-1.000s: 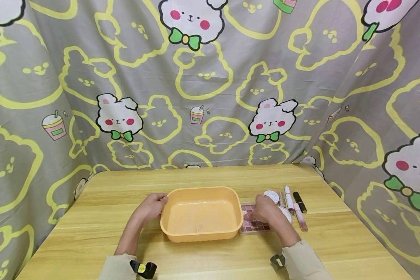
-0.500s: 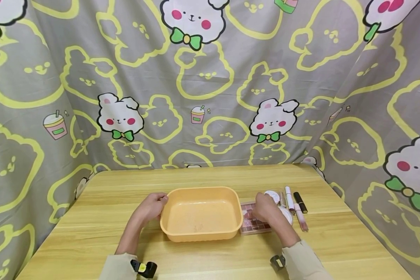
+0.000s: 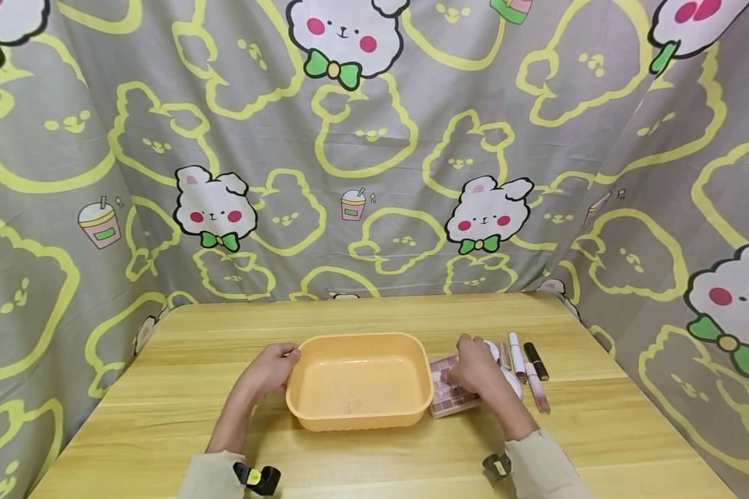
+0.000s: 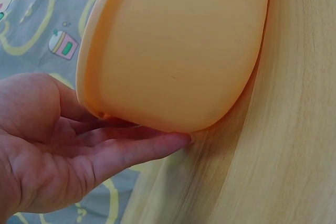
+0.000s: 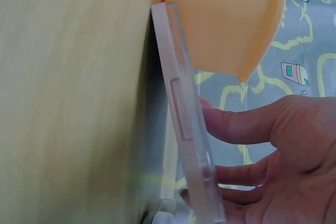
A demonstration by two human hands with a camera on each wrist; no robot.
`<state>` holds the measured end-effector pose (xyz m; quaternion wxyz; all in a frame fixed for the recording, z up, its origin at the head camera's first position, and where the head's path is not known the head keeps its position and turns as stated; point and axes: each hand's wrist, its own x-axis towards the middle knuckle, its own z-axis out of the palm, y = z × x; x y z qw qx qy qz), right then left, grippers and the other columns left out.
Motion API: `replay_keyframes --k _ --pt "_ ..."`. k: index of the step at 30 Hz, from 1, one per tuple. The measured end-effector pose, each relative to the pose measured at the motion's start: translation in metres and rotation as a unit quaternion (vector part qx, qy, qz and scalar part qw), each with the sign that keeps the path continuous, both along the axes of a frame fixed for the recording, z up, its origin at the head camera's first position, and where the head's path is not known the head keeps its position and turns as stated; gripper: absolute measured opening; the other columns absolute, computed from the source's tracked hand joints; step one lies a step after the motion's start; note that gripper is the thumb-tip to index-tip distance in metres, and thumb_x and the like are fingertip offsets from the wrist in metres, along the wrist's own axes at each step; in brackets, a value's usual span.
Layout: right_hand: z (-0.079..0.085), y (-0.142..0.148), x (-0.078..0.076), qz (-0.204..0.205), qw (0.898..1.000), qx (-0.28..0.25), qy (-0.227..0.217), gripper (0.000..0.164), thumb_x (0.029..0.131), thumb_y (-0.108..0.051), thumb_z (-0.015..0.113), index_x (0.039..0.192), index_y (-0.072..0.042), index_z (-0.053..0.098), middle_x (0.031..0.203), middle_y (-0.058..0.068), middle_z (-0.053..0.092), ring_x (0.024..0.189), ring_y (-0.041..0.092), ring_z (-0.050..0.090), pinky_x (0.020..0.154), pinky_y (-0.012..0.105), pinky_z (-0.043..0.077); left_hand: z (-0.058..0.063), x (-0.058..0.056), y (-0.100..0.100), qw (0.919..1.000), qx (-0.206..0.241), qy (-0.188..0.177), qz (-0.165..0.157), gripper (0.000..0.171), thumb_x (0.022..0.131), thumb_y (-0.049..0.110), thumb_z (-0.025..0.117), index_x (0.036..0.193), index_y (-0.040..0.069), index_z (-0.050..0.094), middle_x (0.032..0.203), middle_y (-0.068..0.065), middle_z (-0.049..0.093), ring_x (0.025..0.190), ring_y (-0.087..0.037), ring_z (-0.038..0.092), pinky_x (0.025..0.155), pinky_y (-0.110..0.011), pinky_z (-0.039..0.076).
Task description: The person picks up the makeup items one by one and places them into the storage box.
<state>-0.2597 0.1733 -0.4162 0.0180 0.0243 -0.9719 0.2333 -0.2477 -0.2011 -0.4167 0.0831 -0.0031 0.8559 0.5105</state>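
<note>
An orange plastic basin [image 3: 358,388] stands on the wooden table, nothing in it. My left hand [image 3: 273,367] holds its left end; in the left wrist view the fingers [image 4: 142,150] lie along the outer wall, the thumb up by the rim. Just right of the basin is an eyeshadow palette [image 3: 452,402] with a clear lid and rows of brown and pink pans. My right hand [image 3: 476,366] grips it from above. In the right wrist view the palette [image 5: 184,103] leans, its end beside the basin low, the other raised. The thumb [image 5: 236,125] meets its lid; some fingertips are hidden.
Right of the palette lie two round white cases [image 3: 512,383], the farther one partly behind my hand. Beyond them are a white tube [image 3: 516,355], a black tube [image 3: 535,360], a pink lip gloss tube [image 3: 537,388] and a small clear tube [image 3: 504,355]. A patterned curtain [image 3: 374,173] surrounds the table.
My right hand has risen slightly with the palette, which has turned a little and now tilts up on its right side. My left hand and the basin stay where they were.
</note>
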Motion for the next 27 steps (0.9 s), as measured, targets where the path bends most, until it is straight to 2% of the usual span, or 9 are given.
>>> replay_keyframes --k 8,14,19,27 --pt "0.005 0.002 0.0 0.001 1.0 -0.031 0.008 0.062 0.07 0.003 0.081 0.126 0.013 0.055 0.106 0.027 0.059 0.095 0.037 0.06 0.086 0.053 0.057 -0.003 -0.003 -0.001 0.9998 0.01 -0.01 0.01 0.036 0.108 0.016 0.042 0.13 -0.004 0.062 0.098 -0.017 0.069 0.08 -0.023 0.069 0.061 -0.035 0.058" --pt "0.008 0.005 0.0 0.007 0.999 -0.049 0.01 0.063 0.068 0.011 0.071 0.129 0.013 0.053 0.11 0.029 0.058 0.092 0.036 0.06 0.081 0.05 0.057 -0.001 -0.003 -0.002 0.9999 0.005 -0.009 -0.005 0.038 0.109 0.017 0.04 0.13 -0.006 0.06 0.099 -0.019 0.068 0.08 -0.023 0.068 0.061 -0.034 0.058" --pt "0.011 0.008 -0.001 0.003 0.998 -0.055 0.017 0.066 0.068 0.006 0.077 0.129 0.011 0.053 0.106 0.024 0.062 0.09 0.034 0.06 0.078 0.049 0.056 -0.001 -0.002 -0.001 0.9999 0.006 -0.01 0.002 0.036 0.108 0.016 0.04 0.129 -0.005 0.062 0.097 -0.018 0.068 0.079 -0.023 0.068 0.061 -0.034 0.057" --pt "0.016 0.013 -0.003 -0.012 0.997 -0.072 -0.006 0.066 0.074 -0.004 0.083 0.131 0.01 0.054 0.103 0.019 0.068 0.086 0.029 0.064 0.077 0.045 0.058 -0.001 0.0 0.001 0.9999 0.01 -0.008 0.006 0.035 0.108 0.015 0.041 0.126 -0.005 0.063 0.094 -0.017 0.068 0.076 -0.022 0.067 0.06 -0.034 0.056"
